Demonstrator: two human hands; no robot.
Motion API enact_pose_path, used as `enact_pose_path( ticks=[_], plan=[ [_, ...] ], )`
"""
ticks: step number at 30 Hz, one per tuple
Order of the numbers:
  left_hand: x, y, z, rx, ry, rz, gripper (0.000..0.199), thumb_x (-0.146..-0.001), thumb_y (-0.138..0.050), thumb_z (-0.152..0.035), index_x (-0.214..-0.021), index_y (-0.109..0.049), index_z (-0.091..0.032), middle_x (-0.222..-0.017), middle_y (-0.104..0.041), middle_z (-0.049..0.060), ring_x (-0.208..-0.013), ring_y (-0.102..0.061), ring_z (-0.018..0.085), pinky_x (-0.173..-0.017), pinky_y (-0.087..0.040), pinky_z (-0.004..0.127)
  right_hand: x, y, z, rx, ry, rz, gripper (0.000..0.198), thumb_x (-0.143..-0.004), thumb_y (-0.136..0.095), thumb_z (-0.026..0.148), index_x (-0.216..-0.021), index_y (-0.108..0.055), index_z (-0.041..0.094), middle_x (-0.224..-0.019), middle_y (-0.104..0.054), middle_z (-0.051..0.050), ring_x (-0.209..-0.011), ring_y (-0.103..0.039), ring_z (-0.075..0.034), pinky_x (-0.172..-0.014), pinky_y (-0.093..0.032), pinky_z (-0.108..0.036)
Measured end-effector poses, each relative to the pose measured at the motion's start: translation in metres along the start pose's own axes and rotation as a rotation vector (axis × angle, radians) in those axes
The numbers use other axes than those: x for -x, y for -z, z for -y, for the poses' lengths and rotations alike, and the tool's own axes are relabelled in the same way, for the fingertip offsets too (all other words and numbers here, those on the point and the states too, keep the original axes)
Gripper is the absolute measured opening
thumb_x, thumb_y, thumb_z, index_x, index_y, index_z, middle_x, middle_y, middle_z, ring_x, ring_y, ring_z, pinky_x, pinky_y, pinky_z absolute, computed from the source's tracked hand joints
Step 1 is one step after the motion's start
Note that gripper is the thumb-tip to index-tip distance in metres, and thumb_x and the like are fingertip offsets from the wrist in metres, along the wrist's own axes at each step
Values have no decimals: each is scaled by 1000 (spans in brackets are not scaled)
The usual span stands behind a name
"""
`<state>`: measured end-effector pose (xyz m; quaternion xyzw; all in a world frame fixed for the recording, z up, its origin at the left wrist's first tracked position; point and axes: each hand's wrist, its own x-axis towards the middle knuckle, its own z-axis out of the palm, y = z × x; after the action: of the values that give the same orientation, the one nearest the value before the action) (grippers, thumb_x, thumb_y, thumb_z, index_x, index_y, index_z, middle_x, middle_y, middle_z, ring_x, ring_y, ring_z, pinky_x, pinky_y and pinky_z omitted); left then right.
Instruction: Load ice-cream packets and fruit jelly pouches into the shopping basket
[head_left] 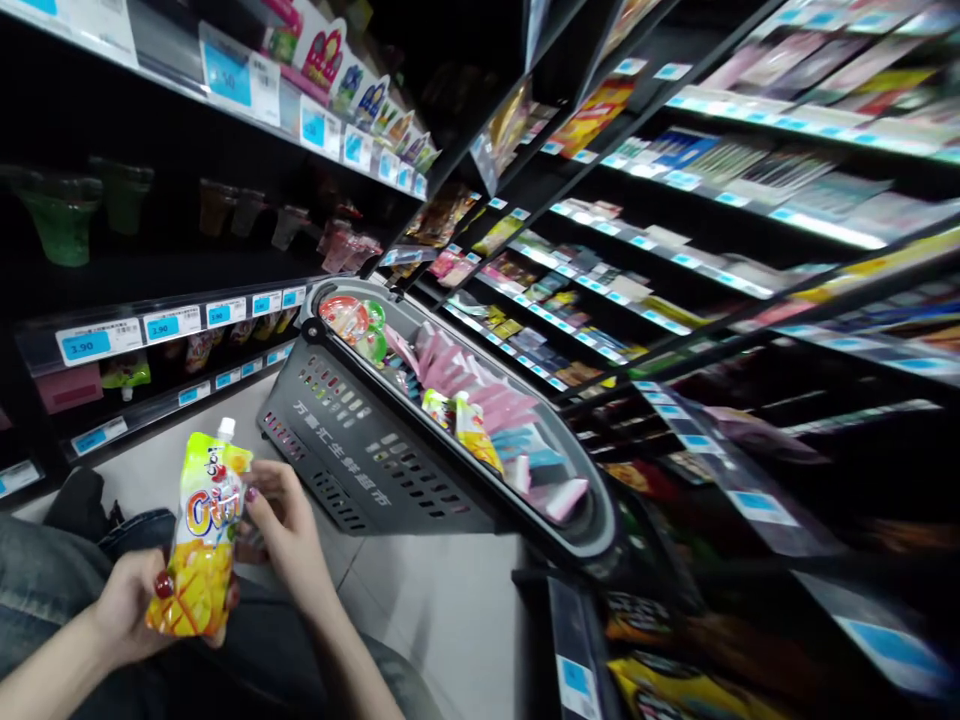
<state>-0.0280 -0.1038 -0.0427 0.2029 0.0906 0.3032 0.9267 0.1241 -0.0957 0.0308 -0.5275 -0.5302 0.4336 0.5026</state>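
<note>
A spouted jelly drink pouch (202, 540), yellow-green with mango pictures and a white cap, stands upright above my lap. My left hand (135, 605) is closed around its lower part, thumb across the front. At the pouch's upper right edge, my right hand (289, 530) has bent fingers and thumb closed in on it; some of those fingertips are hidden or blurred. Ahead on the floor is a dark grey shopping basket (330, 440). Inside it lie similar pouches (476, 435), several pink packs (469, 375) and red and green round-lidded items (349, 320).
Shelves with blue-and-white price tags (97, 340) rise on the left, bearing clear cups (60, 215) of coloured contents. Blurred shelves of packets (750, 170) line the right side. Pale floor tiles (442, 600) show between my legs and the basket. A shelf corner juts in at lower right.
</note>
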Motion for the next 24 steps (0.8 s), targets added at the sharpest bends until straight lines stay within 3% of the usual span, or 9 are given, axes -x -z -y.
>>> enact_pose_path(
  ticks=[4, 8, 10, 12, 15, 17, 21, 23, 24],
  plan=[
    [0, -11, -9, 197, 47, 233, 66, -46, -43, -24, -108, -57, -6, -90, -58, 14, -81, -52, 24, -59, -42, 33, -11, 9, -11, -210, -170, 6, 44, -64, -69, 40, -95, -47, 17, -86, -47, 1, -62, -50, -7, -56, -44, -21],
    [1, -12, -10, 188, 81, 199, 67, -45, -46, -25, -107, -60, -4, -103, -57, 16, -78, -52, 22, -58, -42, 32, -7, 4, -9, -220, -314, 174, 45, -59, -74, 36, -90, -49, 16, -78, -55, 1, -51, -48, -5, -42, -37, -16],
    [5, -9, -8, 153, 155, 175, 61, -50, -53, -31, -103, -63, -3, -94, -61, 16, -74, -55, 22, -60, -42, 31, 1, -4, -5, -180, -406, 366, 36, -63, -71, 38, -86, -57, 13, -67, -58, 0, -41, -42, -4, -36, -31, -15],
    [9, -6, -4, 103, 181, 101, 50, -58, -59, -38, -95, -67, -5, -81, -64, 15, -71, -58, 21, -64, -42, 30, 8, -13, -3, -215, -376, 396, 30, -63, -71, 36, -78, -63, 11, -62, -58, 1, -43, -44, -4, -42, -37, -15],
    [7, -4, 1, 36, 58, -46, 40, -62, -64, -44, -87, -70, -13, -86, -66, 12, -80, -59, 24, -68, -44, 33, 10, -12, 8, -260, -199, 259, 25, -63, -72, 32, -78, -66, 13, -69, -62, -1, -58, -53, -8, -58, -46, -19],
    [1, -2, 4, -46, -29, -56, 47, -57, -66, -55, -91, -70, -22, -99, -65, 8, -87, -57, 27, -65, -44, 35, 4, 12, 29, -232, -41, 93, 25, -66, -70, 34, -82, -66, 15, -79, -65, -2, -65, -56, -10, -62, -47, -21],
    [-15, 8, 14, -360, -54, -107, 51, -57, -55, -69, -98, -65, -40, -103, -64, -3, -85, -56, 24, -61, -41, 32, -20, 115, 101, -127, 230, -508, 36, -68, -65, 37, -100, -57, 20, -107, -61, -5, -92, -60, -19, -79, -49, -33],
    [-21, 16, 19, -450, -46, -149, 49, -58, -51, -73, -96, -64, -44, -100, -65, -5, -78, -57, 20, -60, -40, 30, -35, 172, 129, 68, 108, -857, 27, -76, -51, 29, -101, -54, 19, -105, -62, -5, -81, -62, -17, -69, -51, -32],
    [-24, 19, 22, -460, -40, -155, 48, -58, -49, -74, -94, -64, -45, -98, -66, -5, -75, -57, 19, -58, -39, 30, -42, 196, 136, 118, 39, -906, 22, -77, -47, 26, -96, -53, 16, -97, -64, -7, -76, -62, -18, -66, -51, -33]
  ],
)
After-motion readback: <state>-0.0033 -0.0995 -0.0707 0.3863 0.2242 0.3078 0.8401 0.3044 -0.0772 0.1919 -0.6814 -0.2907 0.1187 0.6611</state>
